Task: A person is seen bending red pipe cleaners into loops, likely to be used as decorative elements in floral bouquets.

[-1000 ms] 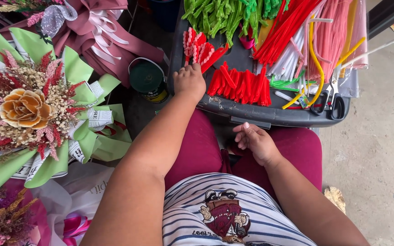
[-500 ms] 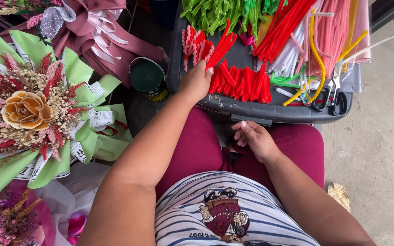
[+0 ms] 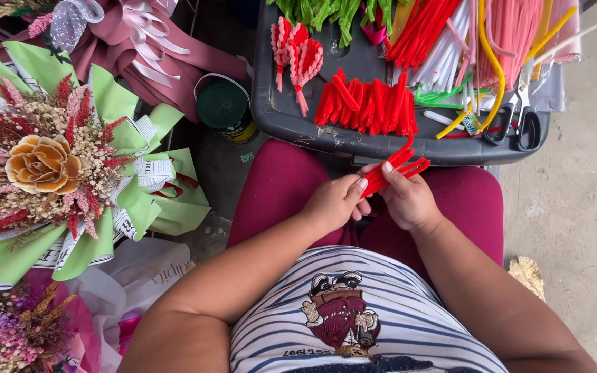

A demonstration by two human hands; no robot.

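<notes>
Red pipe cleaners [image 3: 396, 168] between both hands

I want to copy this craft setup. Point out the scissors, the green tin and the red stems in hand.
scissors [image 3: 519, 124], head view, black handles
green tin [image 3: 224, 107], head view, lid top
red stems [image 3: 399, 166], head view, middle of bundle

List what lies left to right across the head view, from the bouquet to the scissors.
Green-wrapped bouquet → green ribbon spool → left hand → right hand, both holding short red pipe cleaners → scissors at the dark tray's right end.
</notes>
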